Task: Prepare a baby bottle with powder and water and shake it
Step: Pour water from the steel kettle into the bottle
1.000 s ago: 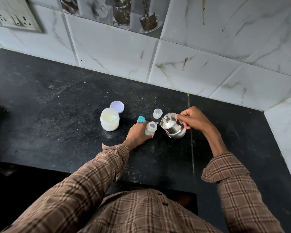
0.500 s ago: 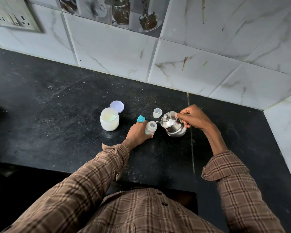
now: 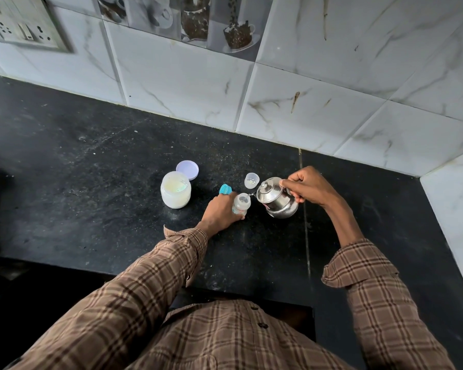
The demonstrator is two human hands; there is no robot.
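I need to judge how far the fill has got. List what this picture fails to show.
- Head view: the water level in the small clear baby bottle is hidden by the left hand gripping its side.
- Any stream from the tilted steel kettle spout is too thin to see.
- The kettle's handle is covered by the right hand.
- The powder level in the open white jar is too small and glary.
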